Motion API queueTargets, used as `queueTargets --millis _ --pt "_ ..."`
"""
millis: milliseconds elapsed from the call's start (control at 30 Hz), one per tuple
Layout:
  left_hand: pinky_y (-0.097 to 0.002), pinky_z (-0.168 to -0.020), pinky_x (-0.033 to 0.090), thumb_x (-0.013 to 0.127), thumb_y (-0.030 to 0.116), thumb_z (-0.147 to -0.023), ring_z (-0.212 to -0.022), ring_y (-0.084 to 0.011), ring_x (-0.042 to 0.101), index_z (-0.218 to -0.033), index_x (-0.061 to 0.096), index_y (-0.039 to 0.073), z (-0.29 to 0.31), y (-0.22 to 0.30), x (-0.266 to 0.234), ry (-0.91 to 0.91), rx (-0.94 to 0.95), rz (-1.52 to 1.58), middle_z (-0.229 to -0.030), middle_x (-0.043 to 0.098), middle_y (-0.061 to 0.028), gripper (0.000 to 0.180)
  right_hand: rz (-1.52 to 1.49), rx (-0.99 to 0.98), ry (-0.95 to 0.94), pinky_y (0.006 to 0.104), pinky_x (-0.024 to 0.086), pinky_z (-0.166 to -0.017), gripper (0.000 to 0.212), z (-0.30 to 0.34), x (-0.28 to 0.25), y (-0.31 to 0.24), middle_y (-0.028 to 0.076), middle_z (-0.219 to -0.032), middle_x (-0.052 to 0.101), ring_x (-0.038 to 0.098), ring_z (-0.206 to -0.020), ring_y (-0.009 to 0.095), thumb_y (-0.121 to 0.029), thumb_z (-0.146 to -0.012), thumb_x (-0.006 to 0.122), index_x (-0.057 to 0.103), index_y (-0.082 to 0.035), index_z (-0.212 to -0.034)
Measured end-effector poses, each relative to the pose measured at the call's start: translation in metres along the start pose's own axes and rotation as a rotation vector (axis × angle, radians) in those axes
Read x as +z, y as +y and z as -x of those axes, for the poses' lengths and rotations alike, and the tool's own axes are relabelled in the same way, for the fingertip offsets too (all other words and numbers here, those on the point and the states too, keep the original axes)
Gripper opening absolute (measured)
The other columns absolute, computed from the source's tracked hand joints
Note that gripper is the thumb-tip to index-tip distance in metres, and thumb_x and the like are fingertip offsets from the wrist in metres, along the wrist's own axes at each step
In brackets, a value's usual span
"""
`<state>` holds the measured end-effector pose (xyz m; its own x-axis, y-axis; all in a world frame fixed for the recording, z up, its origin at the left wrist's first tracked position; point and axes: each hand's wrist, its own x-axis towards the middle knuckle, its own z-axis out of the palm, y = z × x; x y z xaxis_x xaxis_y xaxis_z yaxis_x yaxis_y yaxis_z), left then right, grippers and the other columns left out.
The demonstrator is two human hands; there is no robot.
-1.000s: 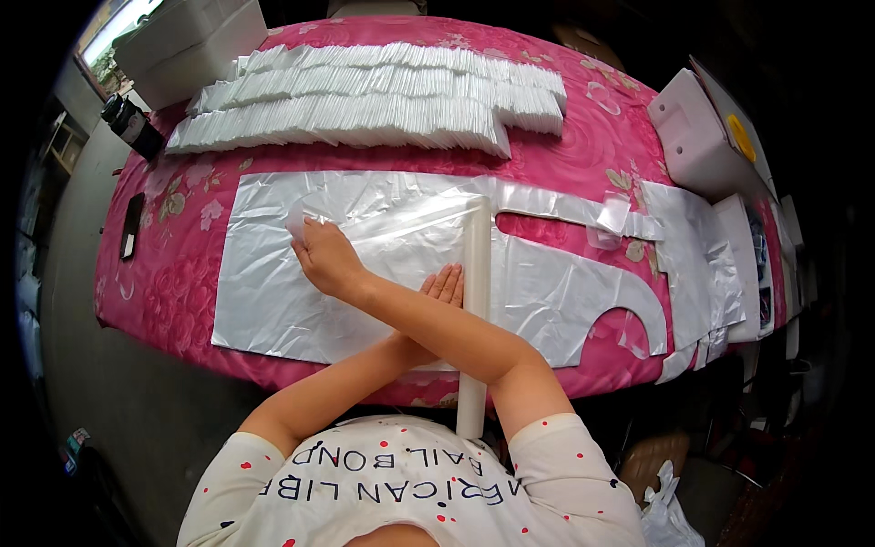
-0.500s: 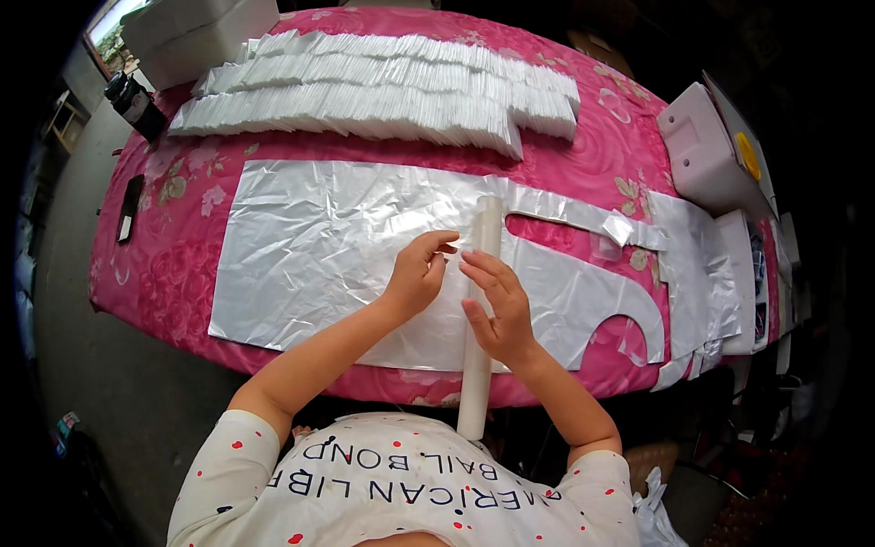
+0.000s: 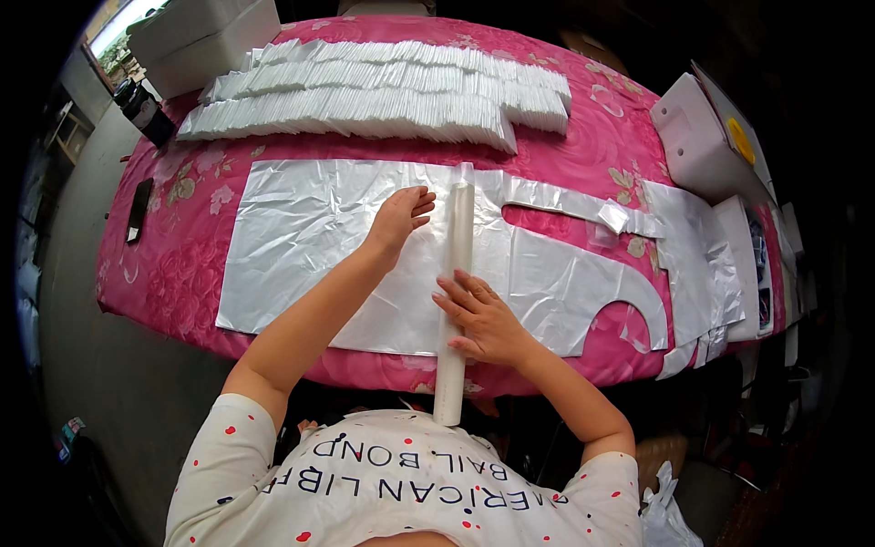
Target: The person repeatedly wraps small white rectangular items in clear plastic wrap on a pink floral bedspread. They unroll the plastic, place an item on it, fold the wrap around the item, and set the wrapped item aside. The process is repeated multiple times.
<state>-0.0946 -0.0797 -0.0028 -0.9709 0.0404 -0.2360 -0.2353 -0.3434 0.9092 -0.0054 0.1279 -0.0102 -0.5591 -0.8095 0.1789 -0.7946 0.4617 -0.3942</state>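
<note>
A thin silvery-white plastic apron lies spread over the table, its neck loop and curved cut-outs toward the right. Across it rests a long pale tube, whose near end sticks out past the table's front edge toward my body. My right hand lies on the tube's right side with its fingers spread over it. Left of the tube's far part is my left hand, fingers stretched toward it, holding nothing, and a small gap shows between them.
Rows of folded white plastic packets fill the table's far side. More plastic sheets lie at the right, beside a white foam box. On the left are a phone, a dark bottle and another foam box.
The tube has shifted left across the apron and slightly away from me. My left hand has moved farther out and left. My right hand has come down onto the tube.
</note>
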Motion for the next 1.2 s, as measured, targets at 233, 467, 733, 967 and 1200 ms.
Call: queueTargets --millis 233,467,733,967,1200 --pt "-0.0310 -0.090 0.042 0.037 0.035 -0.095 -0.106 -0.0197 0.054 -0.124 0.042 -0.003 0.083 0.034 -0.131 0.179 0.106 -0.104 -0.119 0.054 -0.0146 0.048 -0.520 -0.565 -0.290 0.0414 0.033 -0.101 0.054 -0.120 0.051 -0.119 0.014 -0.128 0.049 0.042 -0.122 0.031 -0.044 -0.090 0.045 0.050 -0.001 -0.122" --pt "-0.0283 -0.086 0.043 0.034 0.033 -0.098 -0.099 -0.0165 0.056 -0.121 0.047 -0.002 0.216 0.016 -0.232 0.435 0.162 -0.247 -0.115 0.057 -0.0125 0.044 -0.233 -0.269 0.034 0.0433 0.030 -0.103 0.044 -0.157 0.044 -0.059 0.012 -0.126 0.051 0.042 -0.122 0.029 -0.024 -0.081 0.060 0.052 -0.006 -0.120" --pt "-0.0298 -0.091 0.041 0.043 0.015 -0.092 -0.102 -0.0183 0.053 -0.123 0.045 -0.004 0.262 0.004 -0.196 0.479 0.173 -0.621 -0.117 0.054 -0.0121 0.036 0.005 -0.430 -0.093 0.0454 0.018 -0.109 0.050 -0.263 0.101 -0.081 0.009 -0.136 0.042 0.031 -0.131 0.027 -0.034 -0.085 0.052 0.046 -0.009 -0.129" --pt "-0.0396 -0.087 0.044 0.072 0.022 -0.070 -0.096 -0.0380 0.052 -0.133 0.029 -0.004 0.256 0.001 -0.187 0.718 -0.096 -1.212 -0.113 0.047 -0.0246 0.081 -0.054 0.005 0.208 0.0446 0.014 -0.110 0.056 -0.325 0.151 -0.161 0.022 -0.140 0.029 0.021 -0.134 0.034 -0.020 -0.081 0.053 0.038 -0.001 -0.132" --pt "-0.0286 -0.073 0.051 0.072 0.019 -0.074 -0.083 -0.0154 0.060 -0.123 0.045 -0.001 0.259 0.000 -0.187 0.331 -0.145 0.069 -0.100 0.060 -0.0096 0.060 -1.193 0.531 0.385 0.0438 0.031 -0.100 0.076 -0.303 0.137 -0.150 0.027 -0.130 0.036 0.039 -0.120 0.034 -0.013 -0.078 0.061 0.016 0.005 -0.136"
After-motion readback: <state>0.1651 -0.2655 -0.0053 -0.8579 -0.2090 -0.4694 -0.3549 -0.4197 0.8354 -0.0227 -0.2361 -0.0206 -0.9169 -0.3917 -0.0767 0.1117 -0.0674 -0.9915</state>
